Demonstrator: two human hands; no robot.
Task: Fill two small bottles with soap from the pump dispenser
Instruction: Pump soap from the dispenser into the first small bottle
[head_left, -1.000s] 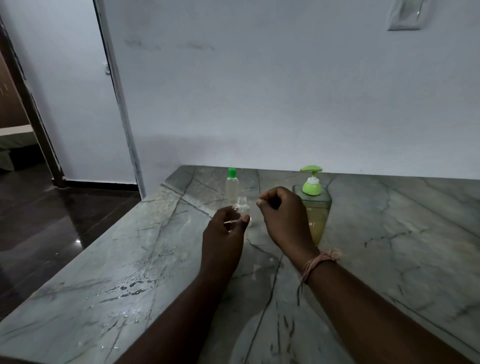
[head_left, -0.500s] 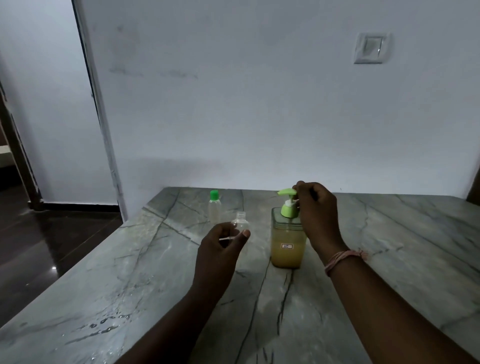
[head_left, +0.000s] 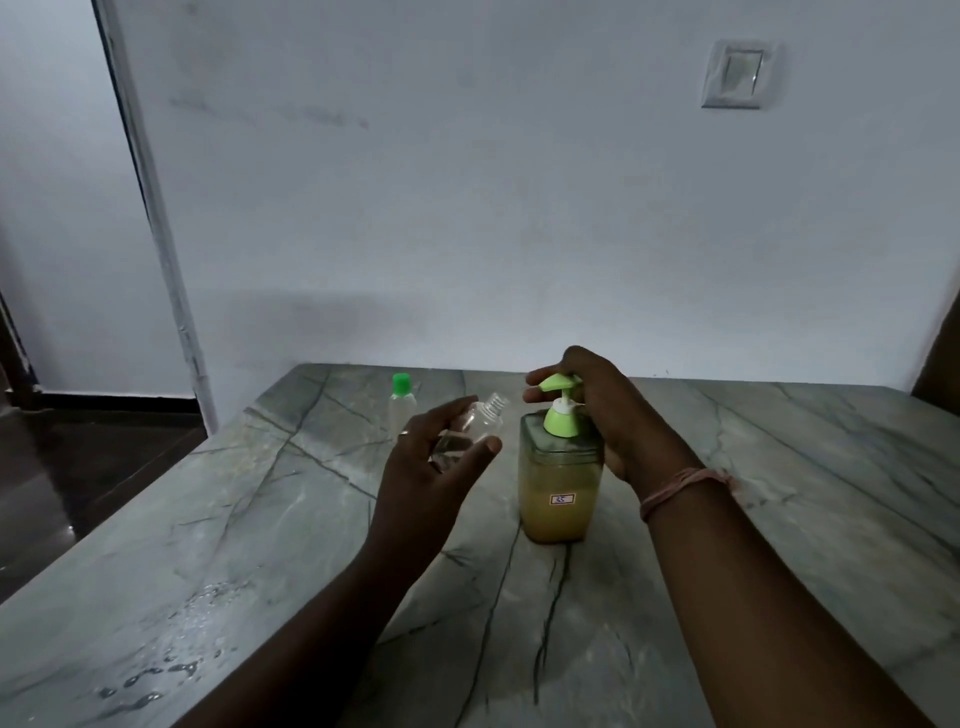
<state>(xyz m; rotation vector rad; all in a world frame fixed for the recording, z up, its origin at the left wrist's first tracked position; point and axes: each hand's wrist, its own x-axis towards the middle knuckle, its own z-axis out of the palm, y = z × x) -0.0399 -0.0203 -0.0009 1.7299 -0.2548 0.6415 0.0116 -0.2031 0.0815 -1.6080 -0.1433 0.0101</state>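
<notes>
Water droplets (head_left: 156, 670) sit on the near left of the marble countertop (head_left: 779, 493). Further back there's a small clear bottle with a green cap (head_left: 401, 402) standing upright, untouched. Right of it the left hand (head_left: 431, 467) grips the uncapped clear bottle (head_left: 475, 423) off the counter, tilted so its threaded neck leans toward the pump. Then the soap dispenser (head_left: 561, 483), about half full of yellowish soap with a little label, and the right hand (head_left: 608, 410) curled over its green pump head (head_left: 558, 384), thread bracelet (head_left: 685, 486) on that wrist, wall switch (head_left: 735, 75) up high
</notes>
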